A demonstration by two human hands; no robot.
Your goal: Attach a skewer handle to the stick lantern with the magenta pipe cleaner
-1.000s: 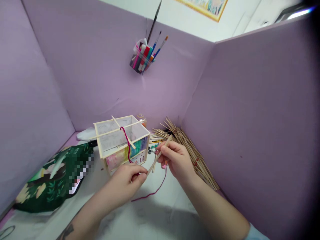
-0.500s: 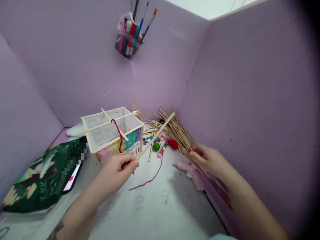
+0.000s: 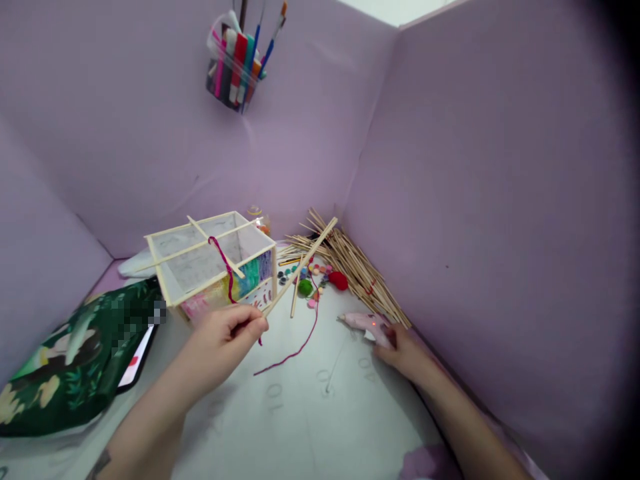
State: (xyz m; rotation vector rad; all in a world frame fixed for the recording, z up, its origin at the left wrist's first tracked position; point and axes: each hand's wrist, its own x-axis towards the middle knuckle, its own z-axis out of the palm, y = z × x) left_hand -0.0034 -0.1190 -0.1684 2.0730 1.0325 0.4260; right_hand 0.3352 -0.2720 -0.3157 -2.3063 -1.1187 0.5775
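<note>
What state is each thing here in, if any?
Left hand: closed on a wooden stick
Right hand: at the glue gun, grip unclear
Glue gun: red light lit
Box: open-topped, two sticks crossed over it
Phone: screen lit, partly covered by green bag
Stick bundle: tied

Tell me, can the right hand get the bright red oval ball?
Probably yes: nothing seems to cover the red oval ball. But the right hand is at the pale pink plastic glue gun, which lies between the two.
</note>
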